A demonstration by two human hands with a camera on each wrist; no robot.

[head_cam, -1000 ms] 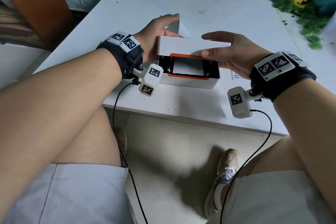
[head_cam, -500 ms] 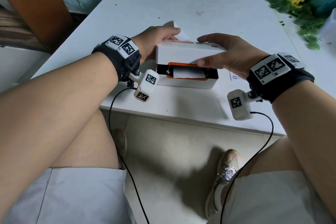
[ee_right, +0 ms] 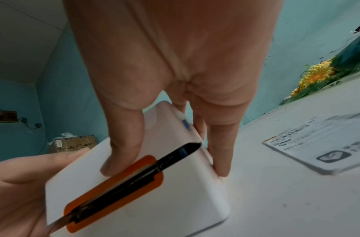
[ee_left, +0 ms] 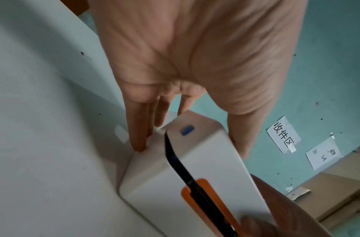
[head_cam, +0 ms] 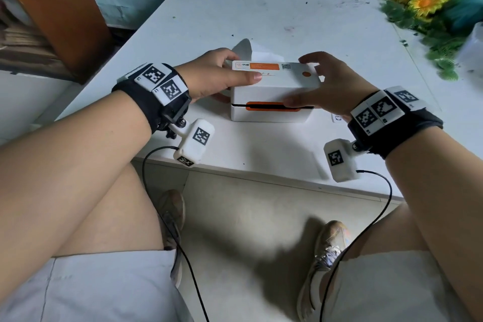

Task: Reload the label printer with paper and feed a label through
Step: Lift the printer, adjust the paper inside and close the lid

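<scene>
Both hands (head_cam: 217, 73) grip label printer (head_cam: 271, 91) near table edge (head_cam: 261, 172).

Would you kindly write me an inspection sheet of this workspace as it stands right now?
Surface: white table, scuffed, with dark specks.
Job's things: label printer near the front edge, lid down; a dark gap shows along the orange slot; no label seen coming out. White paper lies behind it.
Clutter: printed card on the table right of the printer; artificial sunflowers at the far right corner.
Hands: left hand and right hand grip the printer's two ends, thumbs on the lid.
Cables: black leads hang from both wrist cameras.
Surroundings: teal wall with stuck-on notes, cardboard boxes, brown wooden panel.
</scene>
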